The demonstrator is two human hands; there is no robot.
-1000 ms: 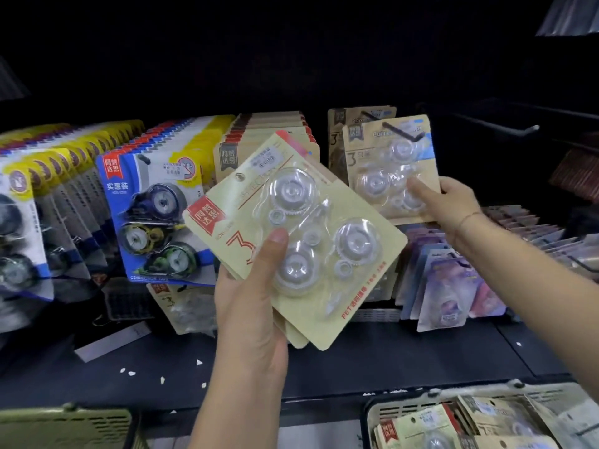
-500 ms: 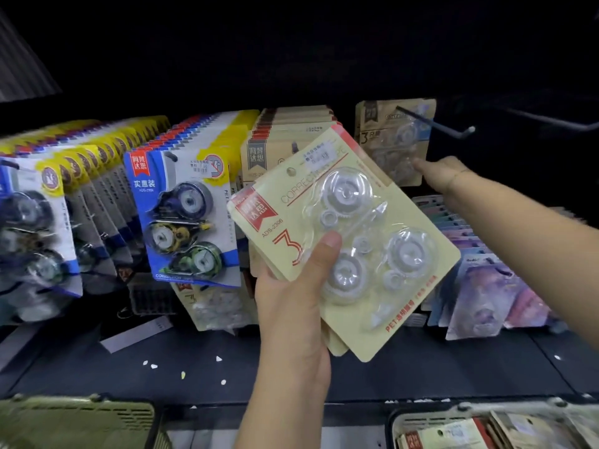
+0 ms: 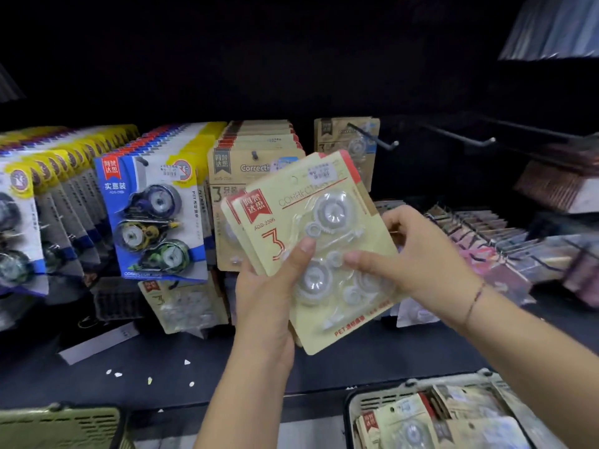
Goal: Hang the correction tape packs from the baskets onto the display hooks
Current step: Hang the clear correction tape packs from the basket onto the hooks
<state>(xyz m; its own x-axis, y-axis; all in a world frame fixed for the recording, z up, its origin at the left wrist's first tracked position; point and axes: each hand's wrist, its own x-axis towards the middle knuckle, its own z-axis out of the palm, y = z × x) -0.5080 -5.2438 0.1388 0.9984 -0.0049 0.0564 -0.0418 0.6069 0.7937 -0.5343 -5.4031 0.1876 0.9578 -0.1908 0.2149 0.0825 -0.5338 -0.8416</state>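
Note:
My left hand (image 3: 269, 296) holds a small stack of beige correction tape packs (image 3: 311, 228) in front of the shelf, thumb across the top pack's blister. My right hand (image 3: 411, 257) grips the right edge of the top pack, thumb on its front and fingers behind. Behind them, a display hook (image 3: 372, 137) carries one beige pack (image 3: 343, 137) pushed to the back. A full row of beige packs (image 3: 256, 147) hangs to its left. At the bottom right a dark basket (image 3: 351, 403) holds more packs (image 3: 405, 426).
Blue and yellow correction tape packs (image 3: 155, 209) hang in rows on the left. Bare hooks (image 3: 460, 137) jut out at the right, above pink and purple packs (image 3: 505, 247). A green basket (image 3: 61, 426) sits at the bottom left. Paper scraps lie on the dark shelf (image 3: 146, 358).
My right hand has left the pack it pushed back on the hook and come down to grip the top pack of the stack. The stack has turned more upright.

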